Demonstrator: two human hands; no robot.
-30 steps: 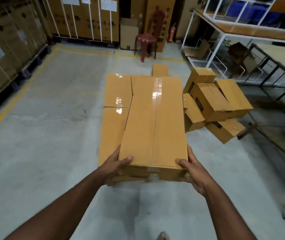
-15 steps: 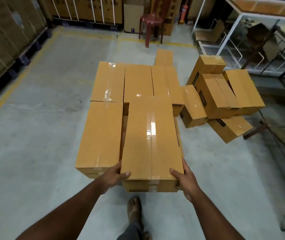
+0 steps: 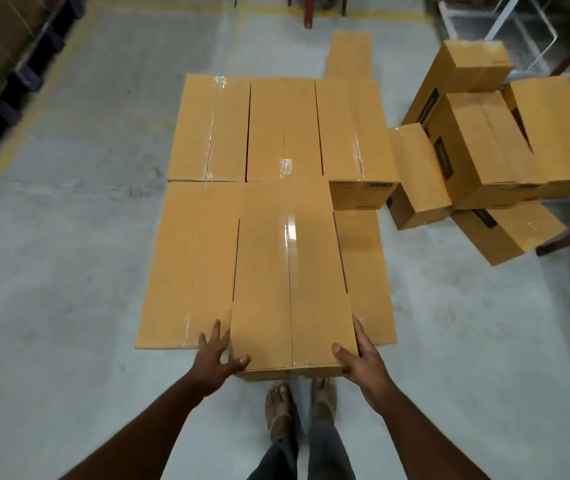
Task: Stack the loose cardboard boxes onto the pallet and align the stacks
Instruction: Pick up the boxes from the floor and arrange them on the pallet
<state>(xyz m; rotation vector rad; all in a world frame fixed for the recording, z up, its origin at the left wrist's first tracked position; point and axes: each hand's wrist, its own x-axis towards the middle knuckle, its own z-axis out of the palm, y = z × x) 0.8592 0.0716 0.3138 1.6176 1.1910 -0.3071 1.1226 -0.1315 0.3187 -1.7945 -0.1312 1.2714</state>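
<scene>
Two hands hold the near end of the long cardboard box point(image 3: 292, 278) at the centre of the frame. Our left hand point(image 3: 215, 355) has its thumb on the box's top corner while its straight fingers spread flat over the neighbouring box point(image 3: 186, 268) on the left. Our right hand point(image 3: 363, 358) grips the right near corner, thumb on top and fingers along the side. The held box lies lengthwise among the stacked boxes point(image 3: 281, 129) in the middle of the frame, its near end sticking out past theirs toward our feet point(image 3: 299, 403). We cannot see the pallet beneath. A jumbled pile of loose boxes point(image 3: 481, 147) sits at the upper right on the concrete floor point(image 3: 68, 271).
</scene>
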